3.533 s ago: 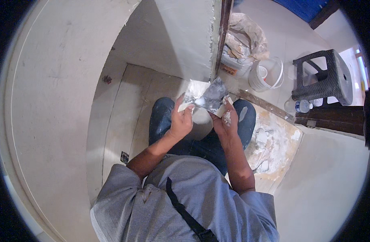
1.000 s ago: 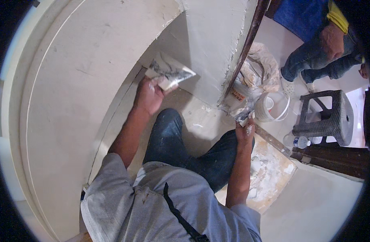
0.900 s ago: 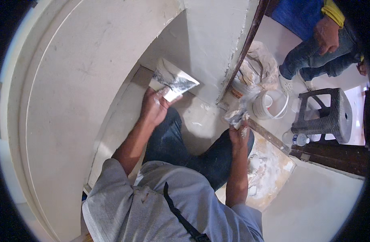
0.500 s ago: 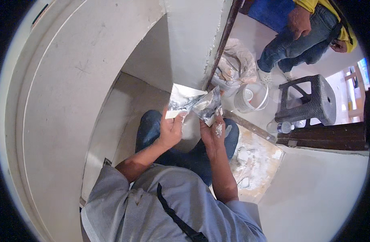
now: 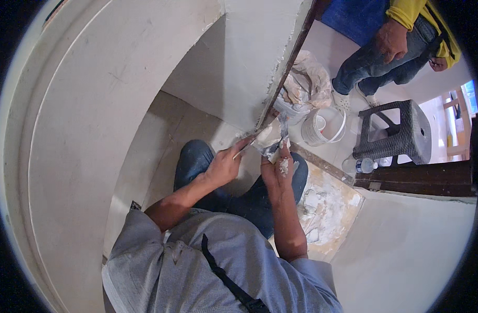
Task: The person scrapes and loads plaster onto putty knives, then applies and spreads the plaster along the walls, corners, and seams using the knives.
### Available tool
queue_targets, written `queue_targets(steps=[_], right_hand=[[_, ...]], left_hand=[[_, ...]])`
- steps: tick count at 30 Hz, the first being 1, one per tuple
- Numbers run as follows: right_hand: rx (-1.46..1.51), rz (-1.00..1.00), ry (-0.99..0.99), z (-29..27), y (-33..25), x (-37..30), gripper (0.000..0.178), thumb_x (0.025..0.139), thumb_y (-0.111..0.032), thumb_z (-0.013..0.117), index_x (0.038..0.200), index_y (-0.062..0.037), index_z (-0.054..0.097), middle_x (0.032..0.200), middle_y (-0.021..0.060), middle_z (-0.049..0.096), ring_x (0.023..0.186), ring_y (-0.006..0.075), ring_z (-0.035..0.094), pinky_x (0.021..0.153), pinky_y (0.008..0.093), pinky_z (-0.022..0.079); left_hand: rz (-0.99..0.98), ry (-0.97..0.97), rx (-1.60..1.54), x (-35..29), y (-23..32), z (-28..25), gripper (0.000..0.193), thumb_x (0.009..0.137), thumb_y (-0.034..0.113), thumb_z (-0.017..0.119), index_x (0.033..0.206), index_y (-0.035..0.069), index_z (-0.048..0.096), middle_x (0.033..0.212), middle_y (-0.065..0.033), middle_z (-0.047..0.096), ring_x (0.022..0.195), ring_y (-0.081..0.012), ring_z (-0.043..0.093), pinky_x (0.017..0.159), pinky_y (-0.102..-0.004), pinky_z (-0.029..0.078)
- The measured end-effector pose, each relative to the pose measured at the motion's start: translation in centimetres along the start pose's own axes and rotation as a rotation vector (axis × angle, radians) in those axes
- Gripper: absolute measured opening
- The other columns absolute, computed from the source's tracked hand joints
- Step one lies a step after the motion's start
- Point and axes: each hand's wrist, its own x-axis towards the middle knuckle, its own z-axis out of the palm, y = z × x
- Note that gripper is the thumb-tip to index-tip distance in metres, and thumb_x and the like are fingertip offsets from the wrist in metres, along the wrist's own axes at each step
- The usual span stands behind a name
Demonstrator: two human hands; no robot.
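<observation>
Seen from my remote post, the left hand is closed on a thin, flat putty blade, tilted nearly edge-on; the right hand is closed on a grey, flat putty blade smeared with white paste. Both blades come together above the denim-clad knees; I cannot tell whether they touch. Beyond stand a round, white plastic bucket and a dark grey, textured stool.

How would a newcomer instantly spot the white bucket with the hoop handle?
Find the dark stool toward the picture's upper right. Just left of it, below the crumpled pale bag, stands the bucket. Unlike those neighbours, it is whitish and round, with a thin hoop handle and a smaller white container inside.
</observation>
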Motion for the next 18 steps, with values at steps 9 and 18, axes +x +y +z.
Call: queue_targets(steps=[9, 18], right_hand=[[0.172, -0.062, -0.292, -5.6, -1.5, 3.0, 0.048, 0.085, -0.027, 0.067, 0.125, -0.0073, 0.049, 0.12, 0.0058, 0.058, 0.111, 0.0214, 0.055, 0.099, 0.0365, 0.044], [-0.321, -0.392, -0.183, -13.7, -4.3, 10.6, 0.044, 0.085, -0.028, 0.065, 0.12, -0.0053, 0.051, 0.115, 0.0059, 0.059, 0.106, 0.0236, 0.056, 0.093, 0.0362, 0.044]], left_hand=[[-0.724, 0.264, -0.471, -4.2, -18.2, 3.4, 0.033, 0.086, 0.003, 0.053, 0.119, 0.0, 0.053, 0.108, -0.0092, 0.062, 0.1, -0.0207, 0.058, 0.087, -0.0343, 0.045], [-0.95, 0.319, -1.321, -0.4, -28.6, 5.4, 0.036, 0.088, 0.031, 0.058, 0.117, 0.009, 0.054, 0.102, -0.0088, 0.065, 0.09, -0.0234, 0.064, 0.075, -0.0369, 0.055]])
